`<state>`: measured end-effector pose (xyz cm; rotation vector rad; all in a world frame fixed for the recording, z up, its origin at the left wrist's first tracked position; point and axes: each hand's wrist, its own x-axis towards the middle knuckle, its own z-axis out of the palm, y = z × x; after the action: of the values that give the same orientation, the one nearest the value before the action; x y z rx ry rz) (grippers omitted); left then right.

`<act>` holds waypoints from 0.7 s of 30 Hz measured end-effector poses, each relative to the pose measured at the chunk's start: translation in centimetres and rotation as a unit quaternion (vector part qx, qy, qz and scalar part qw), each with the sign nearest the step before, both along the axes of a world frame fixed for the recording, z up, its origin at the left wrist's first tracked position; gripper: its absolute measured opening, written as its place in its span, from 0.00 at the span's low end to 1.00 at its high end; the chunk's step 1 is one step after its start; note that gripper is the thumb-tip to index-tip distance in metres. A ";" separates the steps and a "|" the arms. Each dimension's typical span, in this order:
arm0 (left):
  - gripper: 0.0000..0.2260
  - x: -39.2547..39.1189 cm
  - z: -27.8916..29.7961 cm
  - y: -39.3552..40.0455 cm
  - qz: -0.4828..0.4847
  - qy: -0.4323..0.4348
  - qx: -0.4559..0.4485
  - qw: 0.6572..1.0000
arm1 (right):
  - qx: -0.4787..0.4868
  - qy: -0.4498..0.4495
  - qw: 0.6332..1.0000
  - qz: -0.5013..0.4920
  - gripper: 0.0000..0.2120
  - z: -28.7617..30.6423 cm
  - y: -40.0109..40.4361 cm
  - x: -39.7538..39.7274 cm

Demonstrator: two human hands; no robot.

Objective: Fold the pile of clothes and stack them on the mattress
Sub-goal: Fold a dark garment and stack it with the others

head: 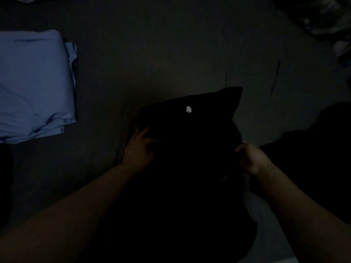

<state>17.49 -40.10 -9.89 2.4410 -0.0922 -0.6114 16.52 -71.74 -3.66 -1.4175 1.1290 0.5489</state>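
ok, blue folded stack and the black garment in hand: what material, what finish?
Blue folded stack: thin smooth woven cloth, likely cotton or a blend; matte, soft creases. Black garment: soft fabric, limp drape, small white tag; too dark to tell weave.

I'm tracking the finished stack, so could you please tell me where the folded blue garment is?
In the head view, the folded blue garment lies on the mattress at the far left, well apart from the left hand.
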 end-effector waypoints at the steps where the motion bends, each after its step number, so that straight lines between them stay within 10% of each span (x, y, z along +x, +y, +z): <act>1: 0.18 -0.5 -0.1 -0.3 0.020 -0.006 0.002 1.000 | -0.011 0.021 1.000 0.005 0.13 -0.2 -0.1 -0.9; 6: 0.24 1.8 2.9 -2.9 0.183 -0.027 0.091 0.979 | 0.001 0.076 0.994 0.074 0.14 0.1 1.9 -3.8; 11: 0.31 4.5 5.1 -7.2 0.041 -0.098 0.093 0.990 | 0.092 0.088 0.988 0.084 0.15 1.5 4.0 -4.1; 17: 0.33 4.0 4.2 -10.5 -0.010 0.114 0.091 0.989 | -0.226 -0.104 0.968 -0.026 0.28 0.6 5.1 -3.4; 21: 0.40 2.0 4.4 -11.4 -0.054 0.120 0.152 0.980 | -0.217 -0.092 0.968 -0.087 0.47 0.1 5.1 0.8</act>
<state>19.51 -51.51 -5.47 2.6421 -0.0352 -1.0290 17.37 -66.66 -3.54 -1.6806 1.2558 0.0385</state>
